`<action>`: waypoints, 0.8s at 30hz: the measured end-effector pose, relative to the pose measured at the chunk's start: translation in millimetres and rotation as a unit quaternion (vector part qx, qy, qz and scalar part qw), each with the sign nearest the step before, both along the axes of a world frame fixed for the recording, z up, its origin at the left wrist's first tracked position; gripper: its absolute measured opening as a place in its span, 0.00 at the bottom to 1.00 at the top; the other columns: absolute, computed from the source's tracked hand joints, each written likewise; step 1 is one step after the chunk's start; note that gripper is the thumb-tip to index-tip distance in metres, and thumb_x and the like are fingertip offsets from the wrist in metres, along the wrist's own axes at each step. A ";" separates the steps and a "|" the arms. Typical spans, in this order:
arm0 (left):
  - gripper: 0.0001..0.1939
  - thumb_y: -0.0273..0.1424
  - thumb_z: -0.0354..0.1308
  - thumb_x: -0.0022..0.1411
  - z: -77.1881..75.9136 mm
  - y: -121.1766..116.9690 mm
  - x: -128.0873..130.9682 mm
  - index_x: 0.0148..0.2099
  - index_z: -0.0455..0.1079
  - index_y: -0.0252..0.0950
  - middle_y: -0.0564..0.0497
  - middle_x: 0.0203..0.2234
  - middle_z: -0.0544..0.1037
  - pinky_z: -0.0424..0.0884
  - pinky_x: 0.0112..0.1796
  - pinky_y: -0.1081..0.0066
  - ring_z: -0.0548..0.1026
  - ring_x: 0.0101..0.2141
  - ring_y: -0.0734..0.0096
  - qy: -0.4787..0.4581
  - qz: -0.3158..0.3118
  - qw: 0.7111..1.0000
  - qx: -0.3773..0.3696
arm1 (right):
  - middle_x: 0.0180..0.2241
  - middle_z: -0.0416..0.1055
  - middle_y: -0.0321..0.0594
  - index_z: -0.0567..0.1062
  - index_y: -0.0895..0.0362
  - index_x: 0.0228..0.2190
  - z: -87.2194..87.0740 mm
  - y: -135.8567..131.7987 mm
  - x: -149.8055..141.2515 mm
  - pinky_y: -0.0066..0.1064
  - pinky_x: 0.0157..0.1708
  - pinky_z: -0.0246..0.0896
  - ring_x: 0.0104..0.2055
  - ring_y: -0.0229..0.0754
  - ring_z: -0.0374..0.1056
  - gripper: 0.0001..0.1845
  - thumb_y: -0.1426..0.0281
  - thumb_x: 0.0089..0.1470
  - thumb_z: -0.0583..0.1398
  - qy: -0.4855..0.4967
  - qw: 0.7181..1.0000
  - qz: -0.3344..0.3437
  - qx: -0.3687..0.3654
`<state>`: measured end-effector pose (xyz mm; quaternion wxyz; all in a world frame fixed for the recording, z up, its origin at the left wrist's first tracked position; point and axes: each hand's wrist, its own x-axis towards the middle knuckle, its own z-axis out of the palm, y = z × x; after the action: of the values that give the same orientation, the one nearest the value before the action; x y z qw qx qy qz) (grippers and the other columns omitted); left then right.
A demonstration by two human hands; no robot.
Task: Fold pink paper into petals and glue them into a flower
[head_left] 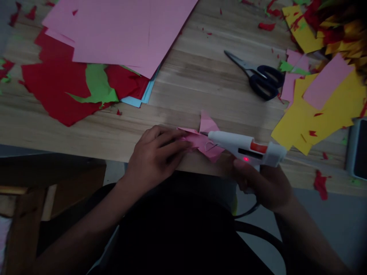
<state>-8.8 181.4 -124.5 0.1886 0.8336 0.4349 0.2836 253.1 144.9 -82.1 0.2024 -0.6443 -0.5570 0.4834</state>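
Observation:
A white hot glue gun [232, 141] with a glowing red light is gripped by my right hand [266, 183]. Its nozzle points left and meets a small cut and folded piece of pink paper [209, 124] near the table's front edge. My left hand [160, 152] presses on the left side of that paper, fingers together and bent over it. The fingertips partly cover the paper's left end, and whether they pinch it or only hold it down is hard to see.
Scissors [255, 76] with dark handles lie beyond the glue gun. Large pink sheets [129, 30] cover red paper [51, 88] and a green scrap [99, 84] at left. Yellow sheets [323, 114] and a pink strip [328, 82] lie at right, beside a dark device [358, 149].

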 end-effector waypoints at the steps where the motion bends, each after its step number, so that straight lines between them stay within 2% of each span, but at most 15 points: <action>1: 0.12 0.28 0.62 0.64 1.1 0.2 0.1 0.50 0.75 0.42 0.50 0.47 0.81 0.72 0.44 0.60 0.75 0.45 0.61 -0.007 0.001 1.000 -0.009 | 0.12 0.63 0.30 0.73 0.54 0.28 -3.9 -1.1 0.6 0.28 0.15 0.55 0.14 0.37 0.60 0.20 0.51 0.58 0.58 0.039 0.999 -0.016 -0.005; 4: 0.10 0.27 0.60 0.65 2.9 0.4 0.9 0.48 0.73 0.40 0.49 0.42 0.81 0.73 0.44 0.61 0.76 0.43 0.63 -0.030 0.012 0.999 -0.026 | 0.12 0.64 0.29 0.74 0.55 0.32 -14.1 -3.8 1.7 0.26 0.14 0.52 0.13 0.35 0.58 0.18 0.53 0.60 0.58 0.145 0.988 -0.055 0.003; 7: 0.08 0.26 0.61 0.64 1.2 0.2 2.1 0.46 0.73 0.40 0.48 0.42 0.78 0.74 0.42 0.62 0.76 0.42 0.64 -0.032 0.036 0.999 -0.008 | 0.12 0.65 0.28 0.74 0.55 0.34 -19.0 -4.8 0.6 0.25 0.14 0.50 0.14 0.35 0.59 0.15 0.56 0.60 0.59 0.181 0.979 -0.086 0.028; 10: 0.13 0.25 0.61 0.63 -0.7 0.6 2.7 0.50 0.73 0.39 0.46 0.43 0.77 0.74 0.41 0.63 0.75 0.42 0.63 -0.012 0.039 0.999 0.032 | 0.12 0.65 0.29 0.75 0.55 0.33 -19.0 -5.2 -1.0 0.25 0.15 0.51 0.14 0.34 0.59 0.15 0.56 0.60 0.59 0.181 0.978 -0.096 0.033; 14: 0.18 0.22 0.60 0.62 0.7 2.5 2.4 0.53 0.73 0.42 0.49 0.48 0.80 0.72 0.45 0.59 0.74 0.44 0.62 0.044 -0.016 0.998 0.048 | 0.13 0.65 0.28 0.74 0.55 0.32 -17.1 -5.8 -1.2 0.26 0.17 0.55 0.15 0.34 0.60 0.16 0.54 0.60 0.60 0.172 0.980 -0.096 0.028; 24: 0.07 0.26 0.64 0.62 3.0 7.6 10.9 0.42 0.76 0.43 0.53 0.45 0.82 0.70 0.43 0.60 0.75 0.42 0.64 0.056 -0.001 0.998 0.032 | 0.14 0.66 0.29 0.74 0.54 0.29 -16.4 -7.1 0.0 0.27 0.18 0.59 0.16 0.35 0.63 0.18 0.52 0.58 0.60 0.135 0.986 -0.099 0.024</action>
<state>2.1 188.9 -121.5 0.1374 0.8543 0.4344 0.2502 253.1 137.9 -98.4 0.3380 -0.6197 -0.4694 0.5305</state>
